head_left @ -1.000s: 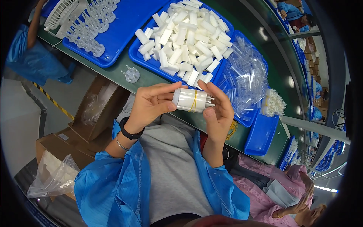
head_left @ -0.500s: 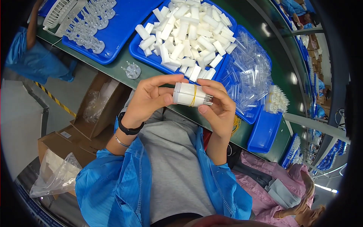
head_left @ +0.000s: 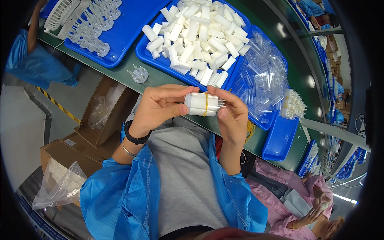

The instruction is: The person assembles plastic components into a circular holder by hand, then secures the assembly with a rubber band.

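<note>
Between my two hands is a bundle of white blocks and clear plastic pieces [head_left: 199, 105], with a yellow rubber band around it. Its round clear base lies in the fingers of my left hand [head_left: 164, 102], which are closed on that end. The fingers and thumb of my right hand [head_left: 232, 114] grip the other end, where thin prongs stick out. The bundle lies sideways, above the table's near edge. Just beyond my left hand, a clear pronged holder [head_left: 138, 74] stands alone on the green table [head_left: 128, 64].
A blue tray [head_left: 154, 60] heaped with white foam-like blocks [head_left: 196, 36] lies ahead. Right of it are a tray of clear plastic strips [head_left: 262, 76], finished-looking white bundles [head_left: 293, 105] and a small blue tray [head_left: 280, 140]. Pronged holders [head_left: 96, 44] fill part of the left tray. Co-workers sit at both sides.
The bundle has turned slightly in my fingers, and its band now runs straighter across it. My left thumb and right fingers have shifted a little along it.
</note>
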`<state>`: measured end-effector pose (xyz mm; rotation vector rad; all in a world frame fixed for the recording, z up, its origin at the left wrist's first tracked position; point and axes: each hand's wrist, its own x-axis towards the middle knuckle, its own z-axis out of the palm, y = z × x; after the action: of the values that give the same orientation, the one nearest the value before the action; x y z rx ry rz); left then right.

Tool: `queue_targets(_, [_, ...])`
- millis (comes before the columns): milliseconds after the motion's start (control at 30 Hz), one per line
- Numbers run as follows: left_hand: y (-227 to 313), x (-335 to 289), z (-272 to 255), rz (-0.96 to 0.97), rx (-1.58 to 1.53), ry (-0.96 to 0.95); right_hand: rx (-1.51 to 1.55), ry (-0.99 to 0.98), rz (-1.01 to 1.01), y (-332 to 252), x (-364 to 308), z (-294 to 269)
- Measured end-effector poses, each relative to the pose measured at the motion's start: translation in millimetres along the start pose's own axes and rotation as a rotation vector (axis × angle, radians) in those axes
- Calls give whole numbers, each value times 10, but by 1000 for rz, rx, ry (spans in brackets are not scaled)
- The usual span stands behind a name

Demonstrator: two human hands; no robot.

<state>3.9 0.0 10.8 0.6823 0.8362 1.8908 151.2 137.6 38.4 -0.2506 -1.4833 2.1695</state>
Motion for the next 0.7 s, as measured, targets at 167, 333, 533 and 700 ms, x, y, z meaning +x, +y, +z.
queue_targets(167, [92, 27, -17, 4, 56, -26, 4, -3, 45, -18, -49, 9])
queue_targets(333, [68, 11, -1, -131, -13, 73, -134, 37, -104, 27, -48, -6])
queue_targets(533, [-34, 3, -50, -61, 3, 38, -398, -14, -285, 47, -65, 30])
queue_targets(700, [-230, -9, -77, -58, -165, 59, -488, -48, -313, 52, -24, 14])
